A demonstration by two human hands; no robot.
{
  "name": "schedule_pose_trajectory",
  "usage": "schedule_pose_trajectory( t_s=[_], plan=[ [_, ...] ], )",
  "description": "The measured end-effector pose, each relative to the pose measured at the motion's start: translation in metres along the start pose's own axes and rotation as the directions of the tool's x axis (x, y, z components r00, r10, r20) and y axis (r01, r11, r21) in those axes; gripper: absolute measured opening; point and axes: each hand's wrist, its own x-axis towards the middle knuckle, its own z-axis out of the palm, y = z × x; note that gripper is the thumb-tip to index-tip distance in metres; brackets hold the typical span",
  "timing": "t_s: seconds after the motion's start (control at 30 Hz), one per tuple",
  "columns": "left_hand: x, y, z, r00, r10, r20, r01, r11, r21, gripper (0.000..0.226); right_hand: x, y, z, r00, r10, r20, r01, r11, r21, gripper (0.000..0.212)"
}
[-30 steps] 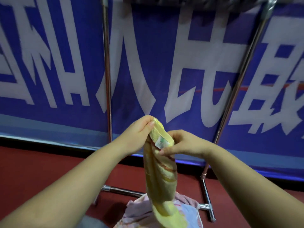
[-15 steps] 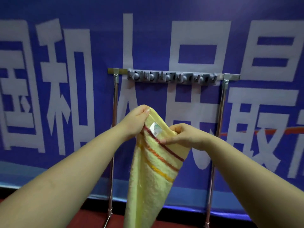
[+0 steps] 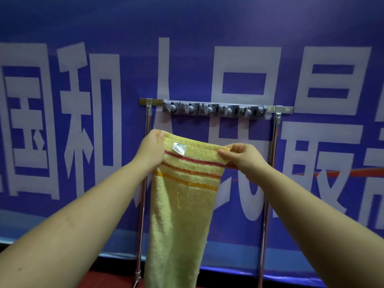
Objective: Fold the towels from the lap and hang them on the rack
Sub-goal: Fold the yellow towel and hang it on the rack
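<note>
A yellow towel (image 3: 182, 204) with red and orange stripes and a small white label hangs straight down in front of me. My left hand (image 3: 151, 150) pinches its top left corner. My right hand (image 3: 241, 156) grips the top right corner, so the top edge is stretched flat between them. Behind and just above the towel stands the metal rack (image 3: 274, 154), two upright poles joined by a top bar carrying a grey strip of hooks (image 3: 214, 110). The towel's top edge is below that bar. The lap and any other towels are out of view.
A large blue banner with white characters (image 3: 83, 121) fills the background right behind the rack. A strip of red floor (image 3: 104, 279) shows at the bottom.
My view has lifted from the lap to the rack. My hands moved apart and raised the towel, spreading its bunched top edge out flat.
</note>
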Motion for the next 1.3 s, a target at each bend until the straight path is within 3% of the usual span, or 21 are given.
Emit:
schedule_pose_trajectory(
  t_s=[0.1, 0.2, 0.27, 0.5, 0.7, 0.9, 1.07, 1.13, 1.2, 1.3],
  plan=[
    [-0.003, 0.002, -0.006, 0.999, -0.029, 0.045, 0.035, 0.988, -0.150, 0.035, -0.007, -0.014, -0.007, 0.996, 0.005, 0.090, -0.008, 1.000, 0.030, 0.016],
    [-0.009, 0.010, -0.011, 0.951, -0.151, 0.270, 0.264, 0.851, -0.454, 0.035, -0.012, -0.020, -0.017, 0.979, 0.007, 0.205, -0.032, 0.993, 0.118, 0.023],
    [-0.014, 0.007, -0.005, 0.923, -0.196, 0.331, 0.346, 0.799, -0.491, 0.034, -0.013, -0.013, -0.019, 0.978, 0.027, 0.206, -0.057, 0.989, 0.139, 0.023],
    [-0.068, -0.079, 0.042, 0.898, -0.191, 0.397, 0.308, 0.916, -0.257, 0.037, -0.023, 0.089, -0.006, 0.964, 0.215, 0.159, -0.235, 0.965, 0.116, 0.010],
    [-0.129, -0.191, 0.101, 0.792, -0.295, 0.535, 0.387, 0.920, -0.066, 0.031, -0.046, 0.234, 0.028, 0.907, 0.416, 0.066, -0.421, 0.902, 0.095, 0.007],
    [-0.161, -0.255, 0.146, 0.746, -0.465, 0.476, 0.447, 0.880, 0.161, 0.017, -0.059, 0.318, 0.049, 0.855, 0.516, -0.049, -0.515, 0.856, 0.038, 0.010],
    [-0.159, -0.268, 0.170, 0.775, -0.521, 0.358, 0.485, 0.853, 0.192, 0.021, -0.042, 0.342, 0.053, 0.857, 0.487, -0.170, -0.503, 0.861, -0.069, 0.014],
    [-0.161, -0.273, 0.177, 0.749, -0.592, 0.298, 0.588, 0.801, 0.113, 0.022, -0.040, 0.347, 0.059, 0.853, 0.475, -0.216, -0.507, 0.853, -0.127, 0.014],
    [-0.162, -0.277, 0.188, 0.687, -0.677, 0.263, 0.714, 0.696, -0.075, 0.019, -0.037, 0.353, 0.067, 0.834, 0.470, -0.289, -0.523, 0.840, -0.143, 0.015],
    [-0.166, -0.270, 0.199, 0.619, -0.739, 0.267, 0.785, 0.564, -0.257, 0.031, -0.036, 0.353, 0.082, 0.805, 0.471, -0.360, -0.534, 0.840, -0.095, 0.016]
  ],
)
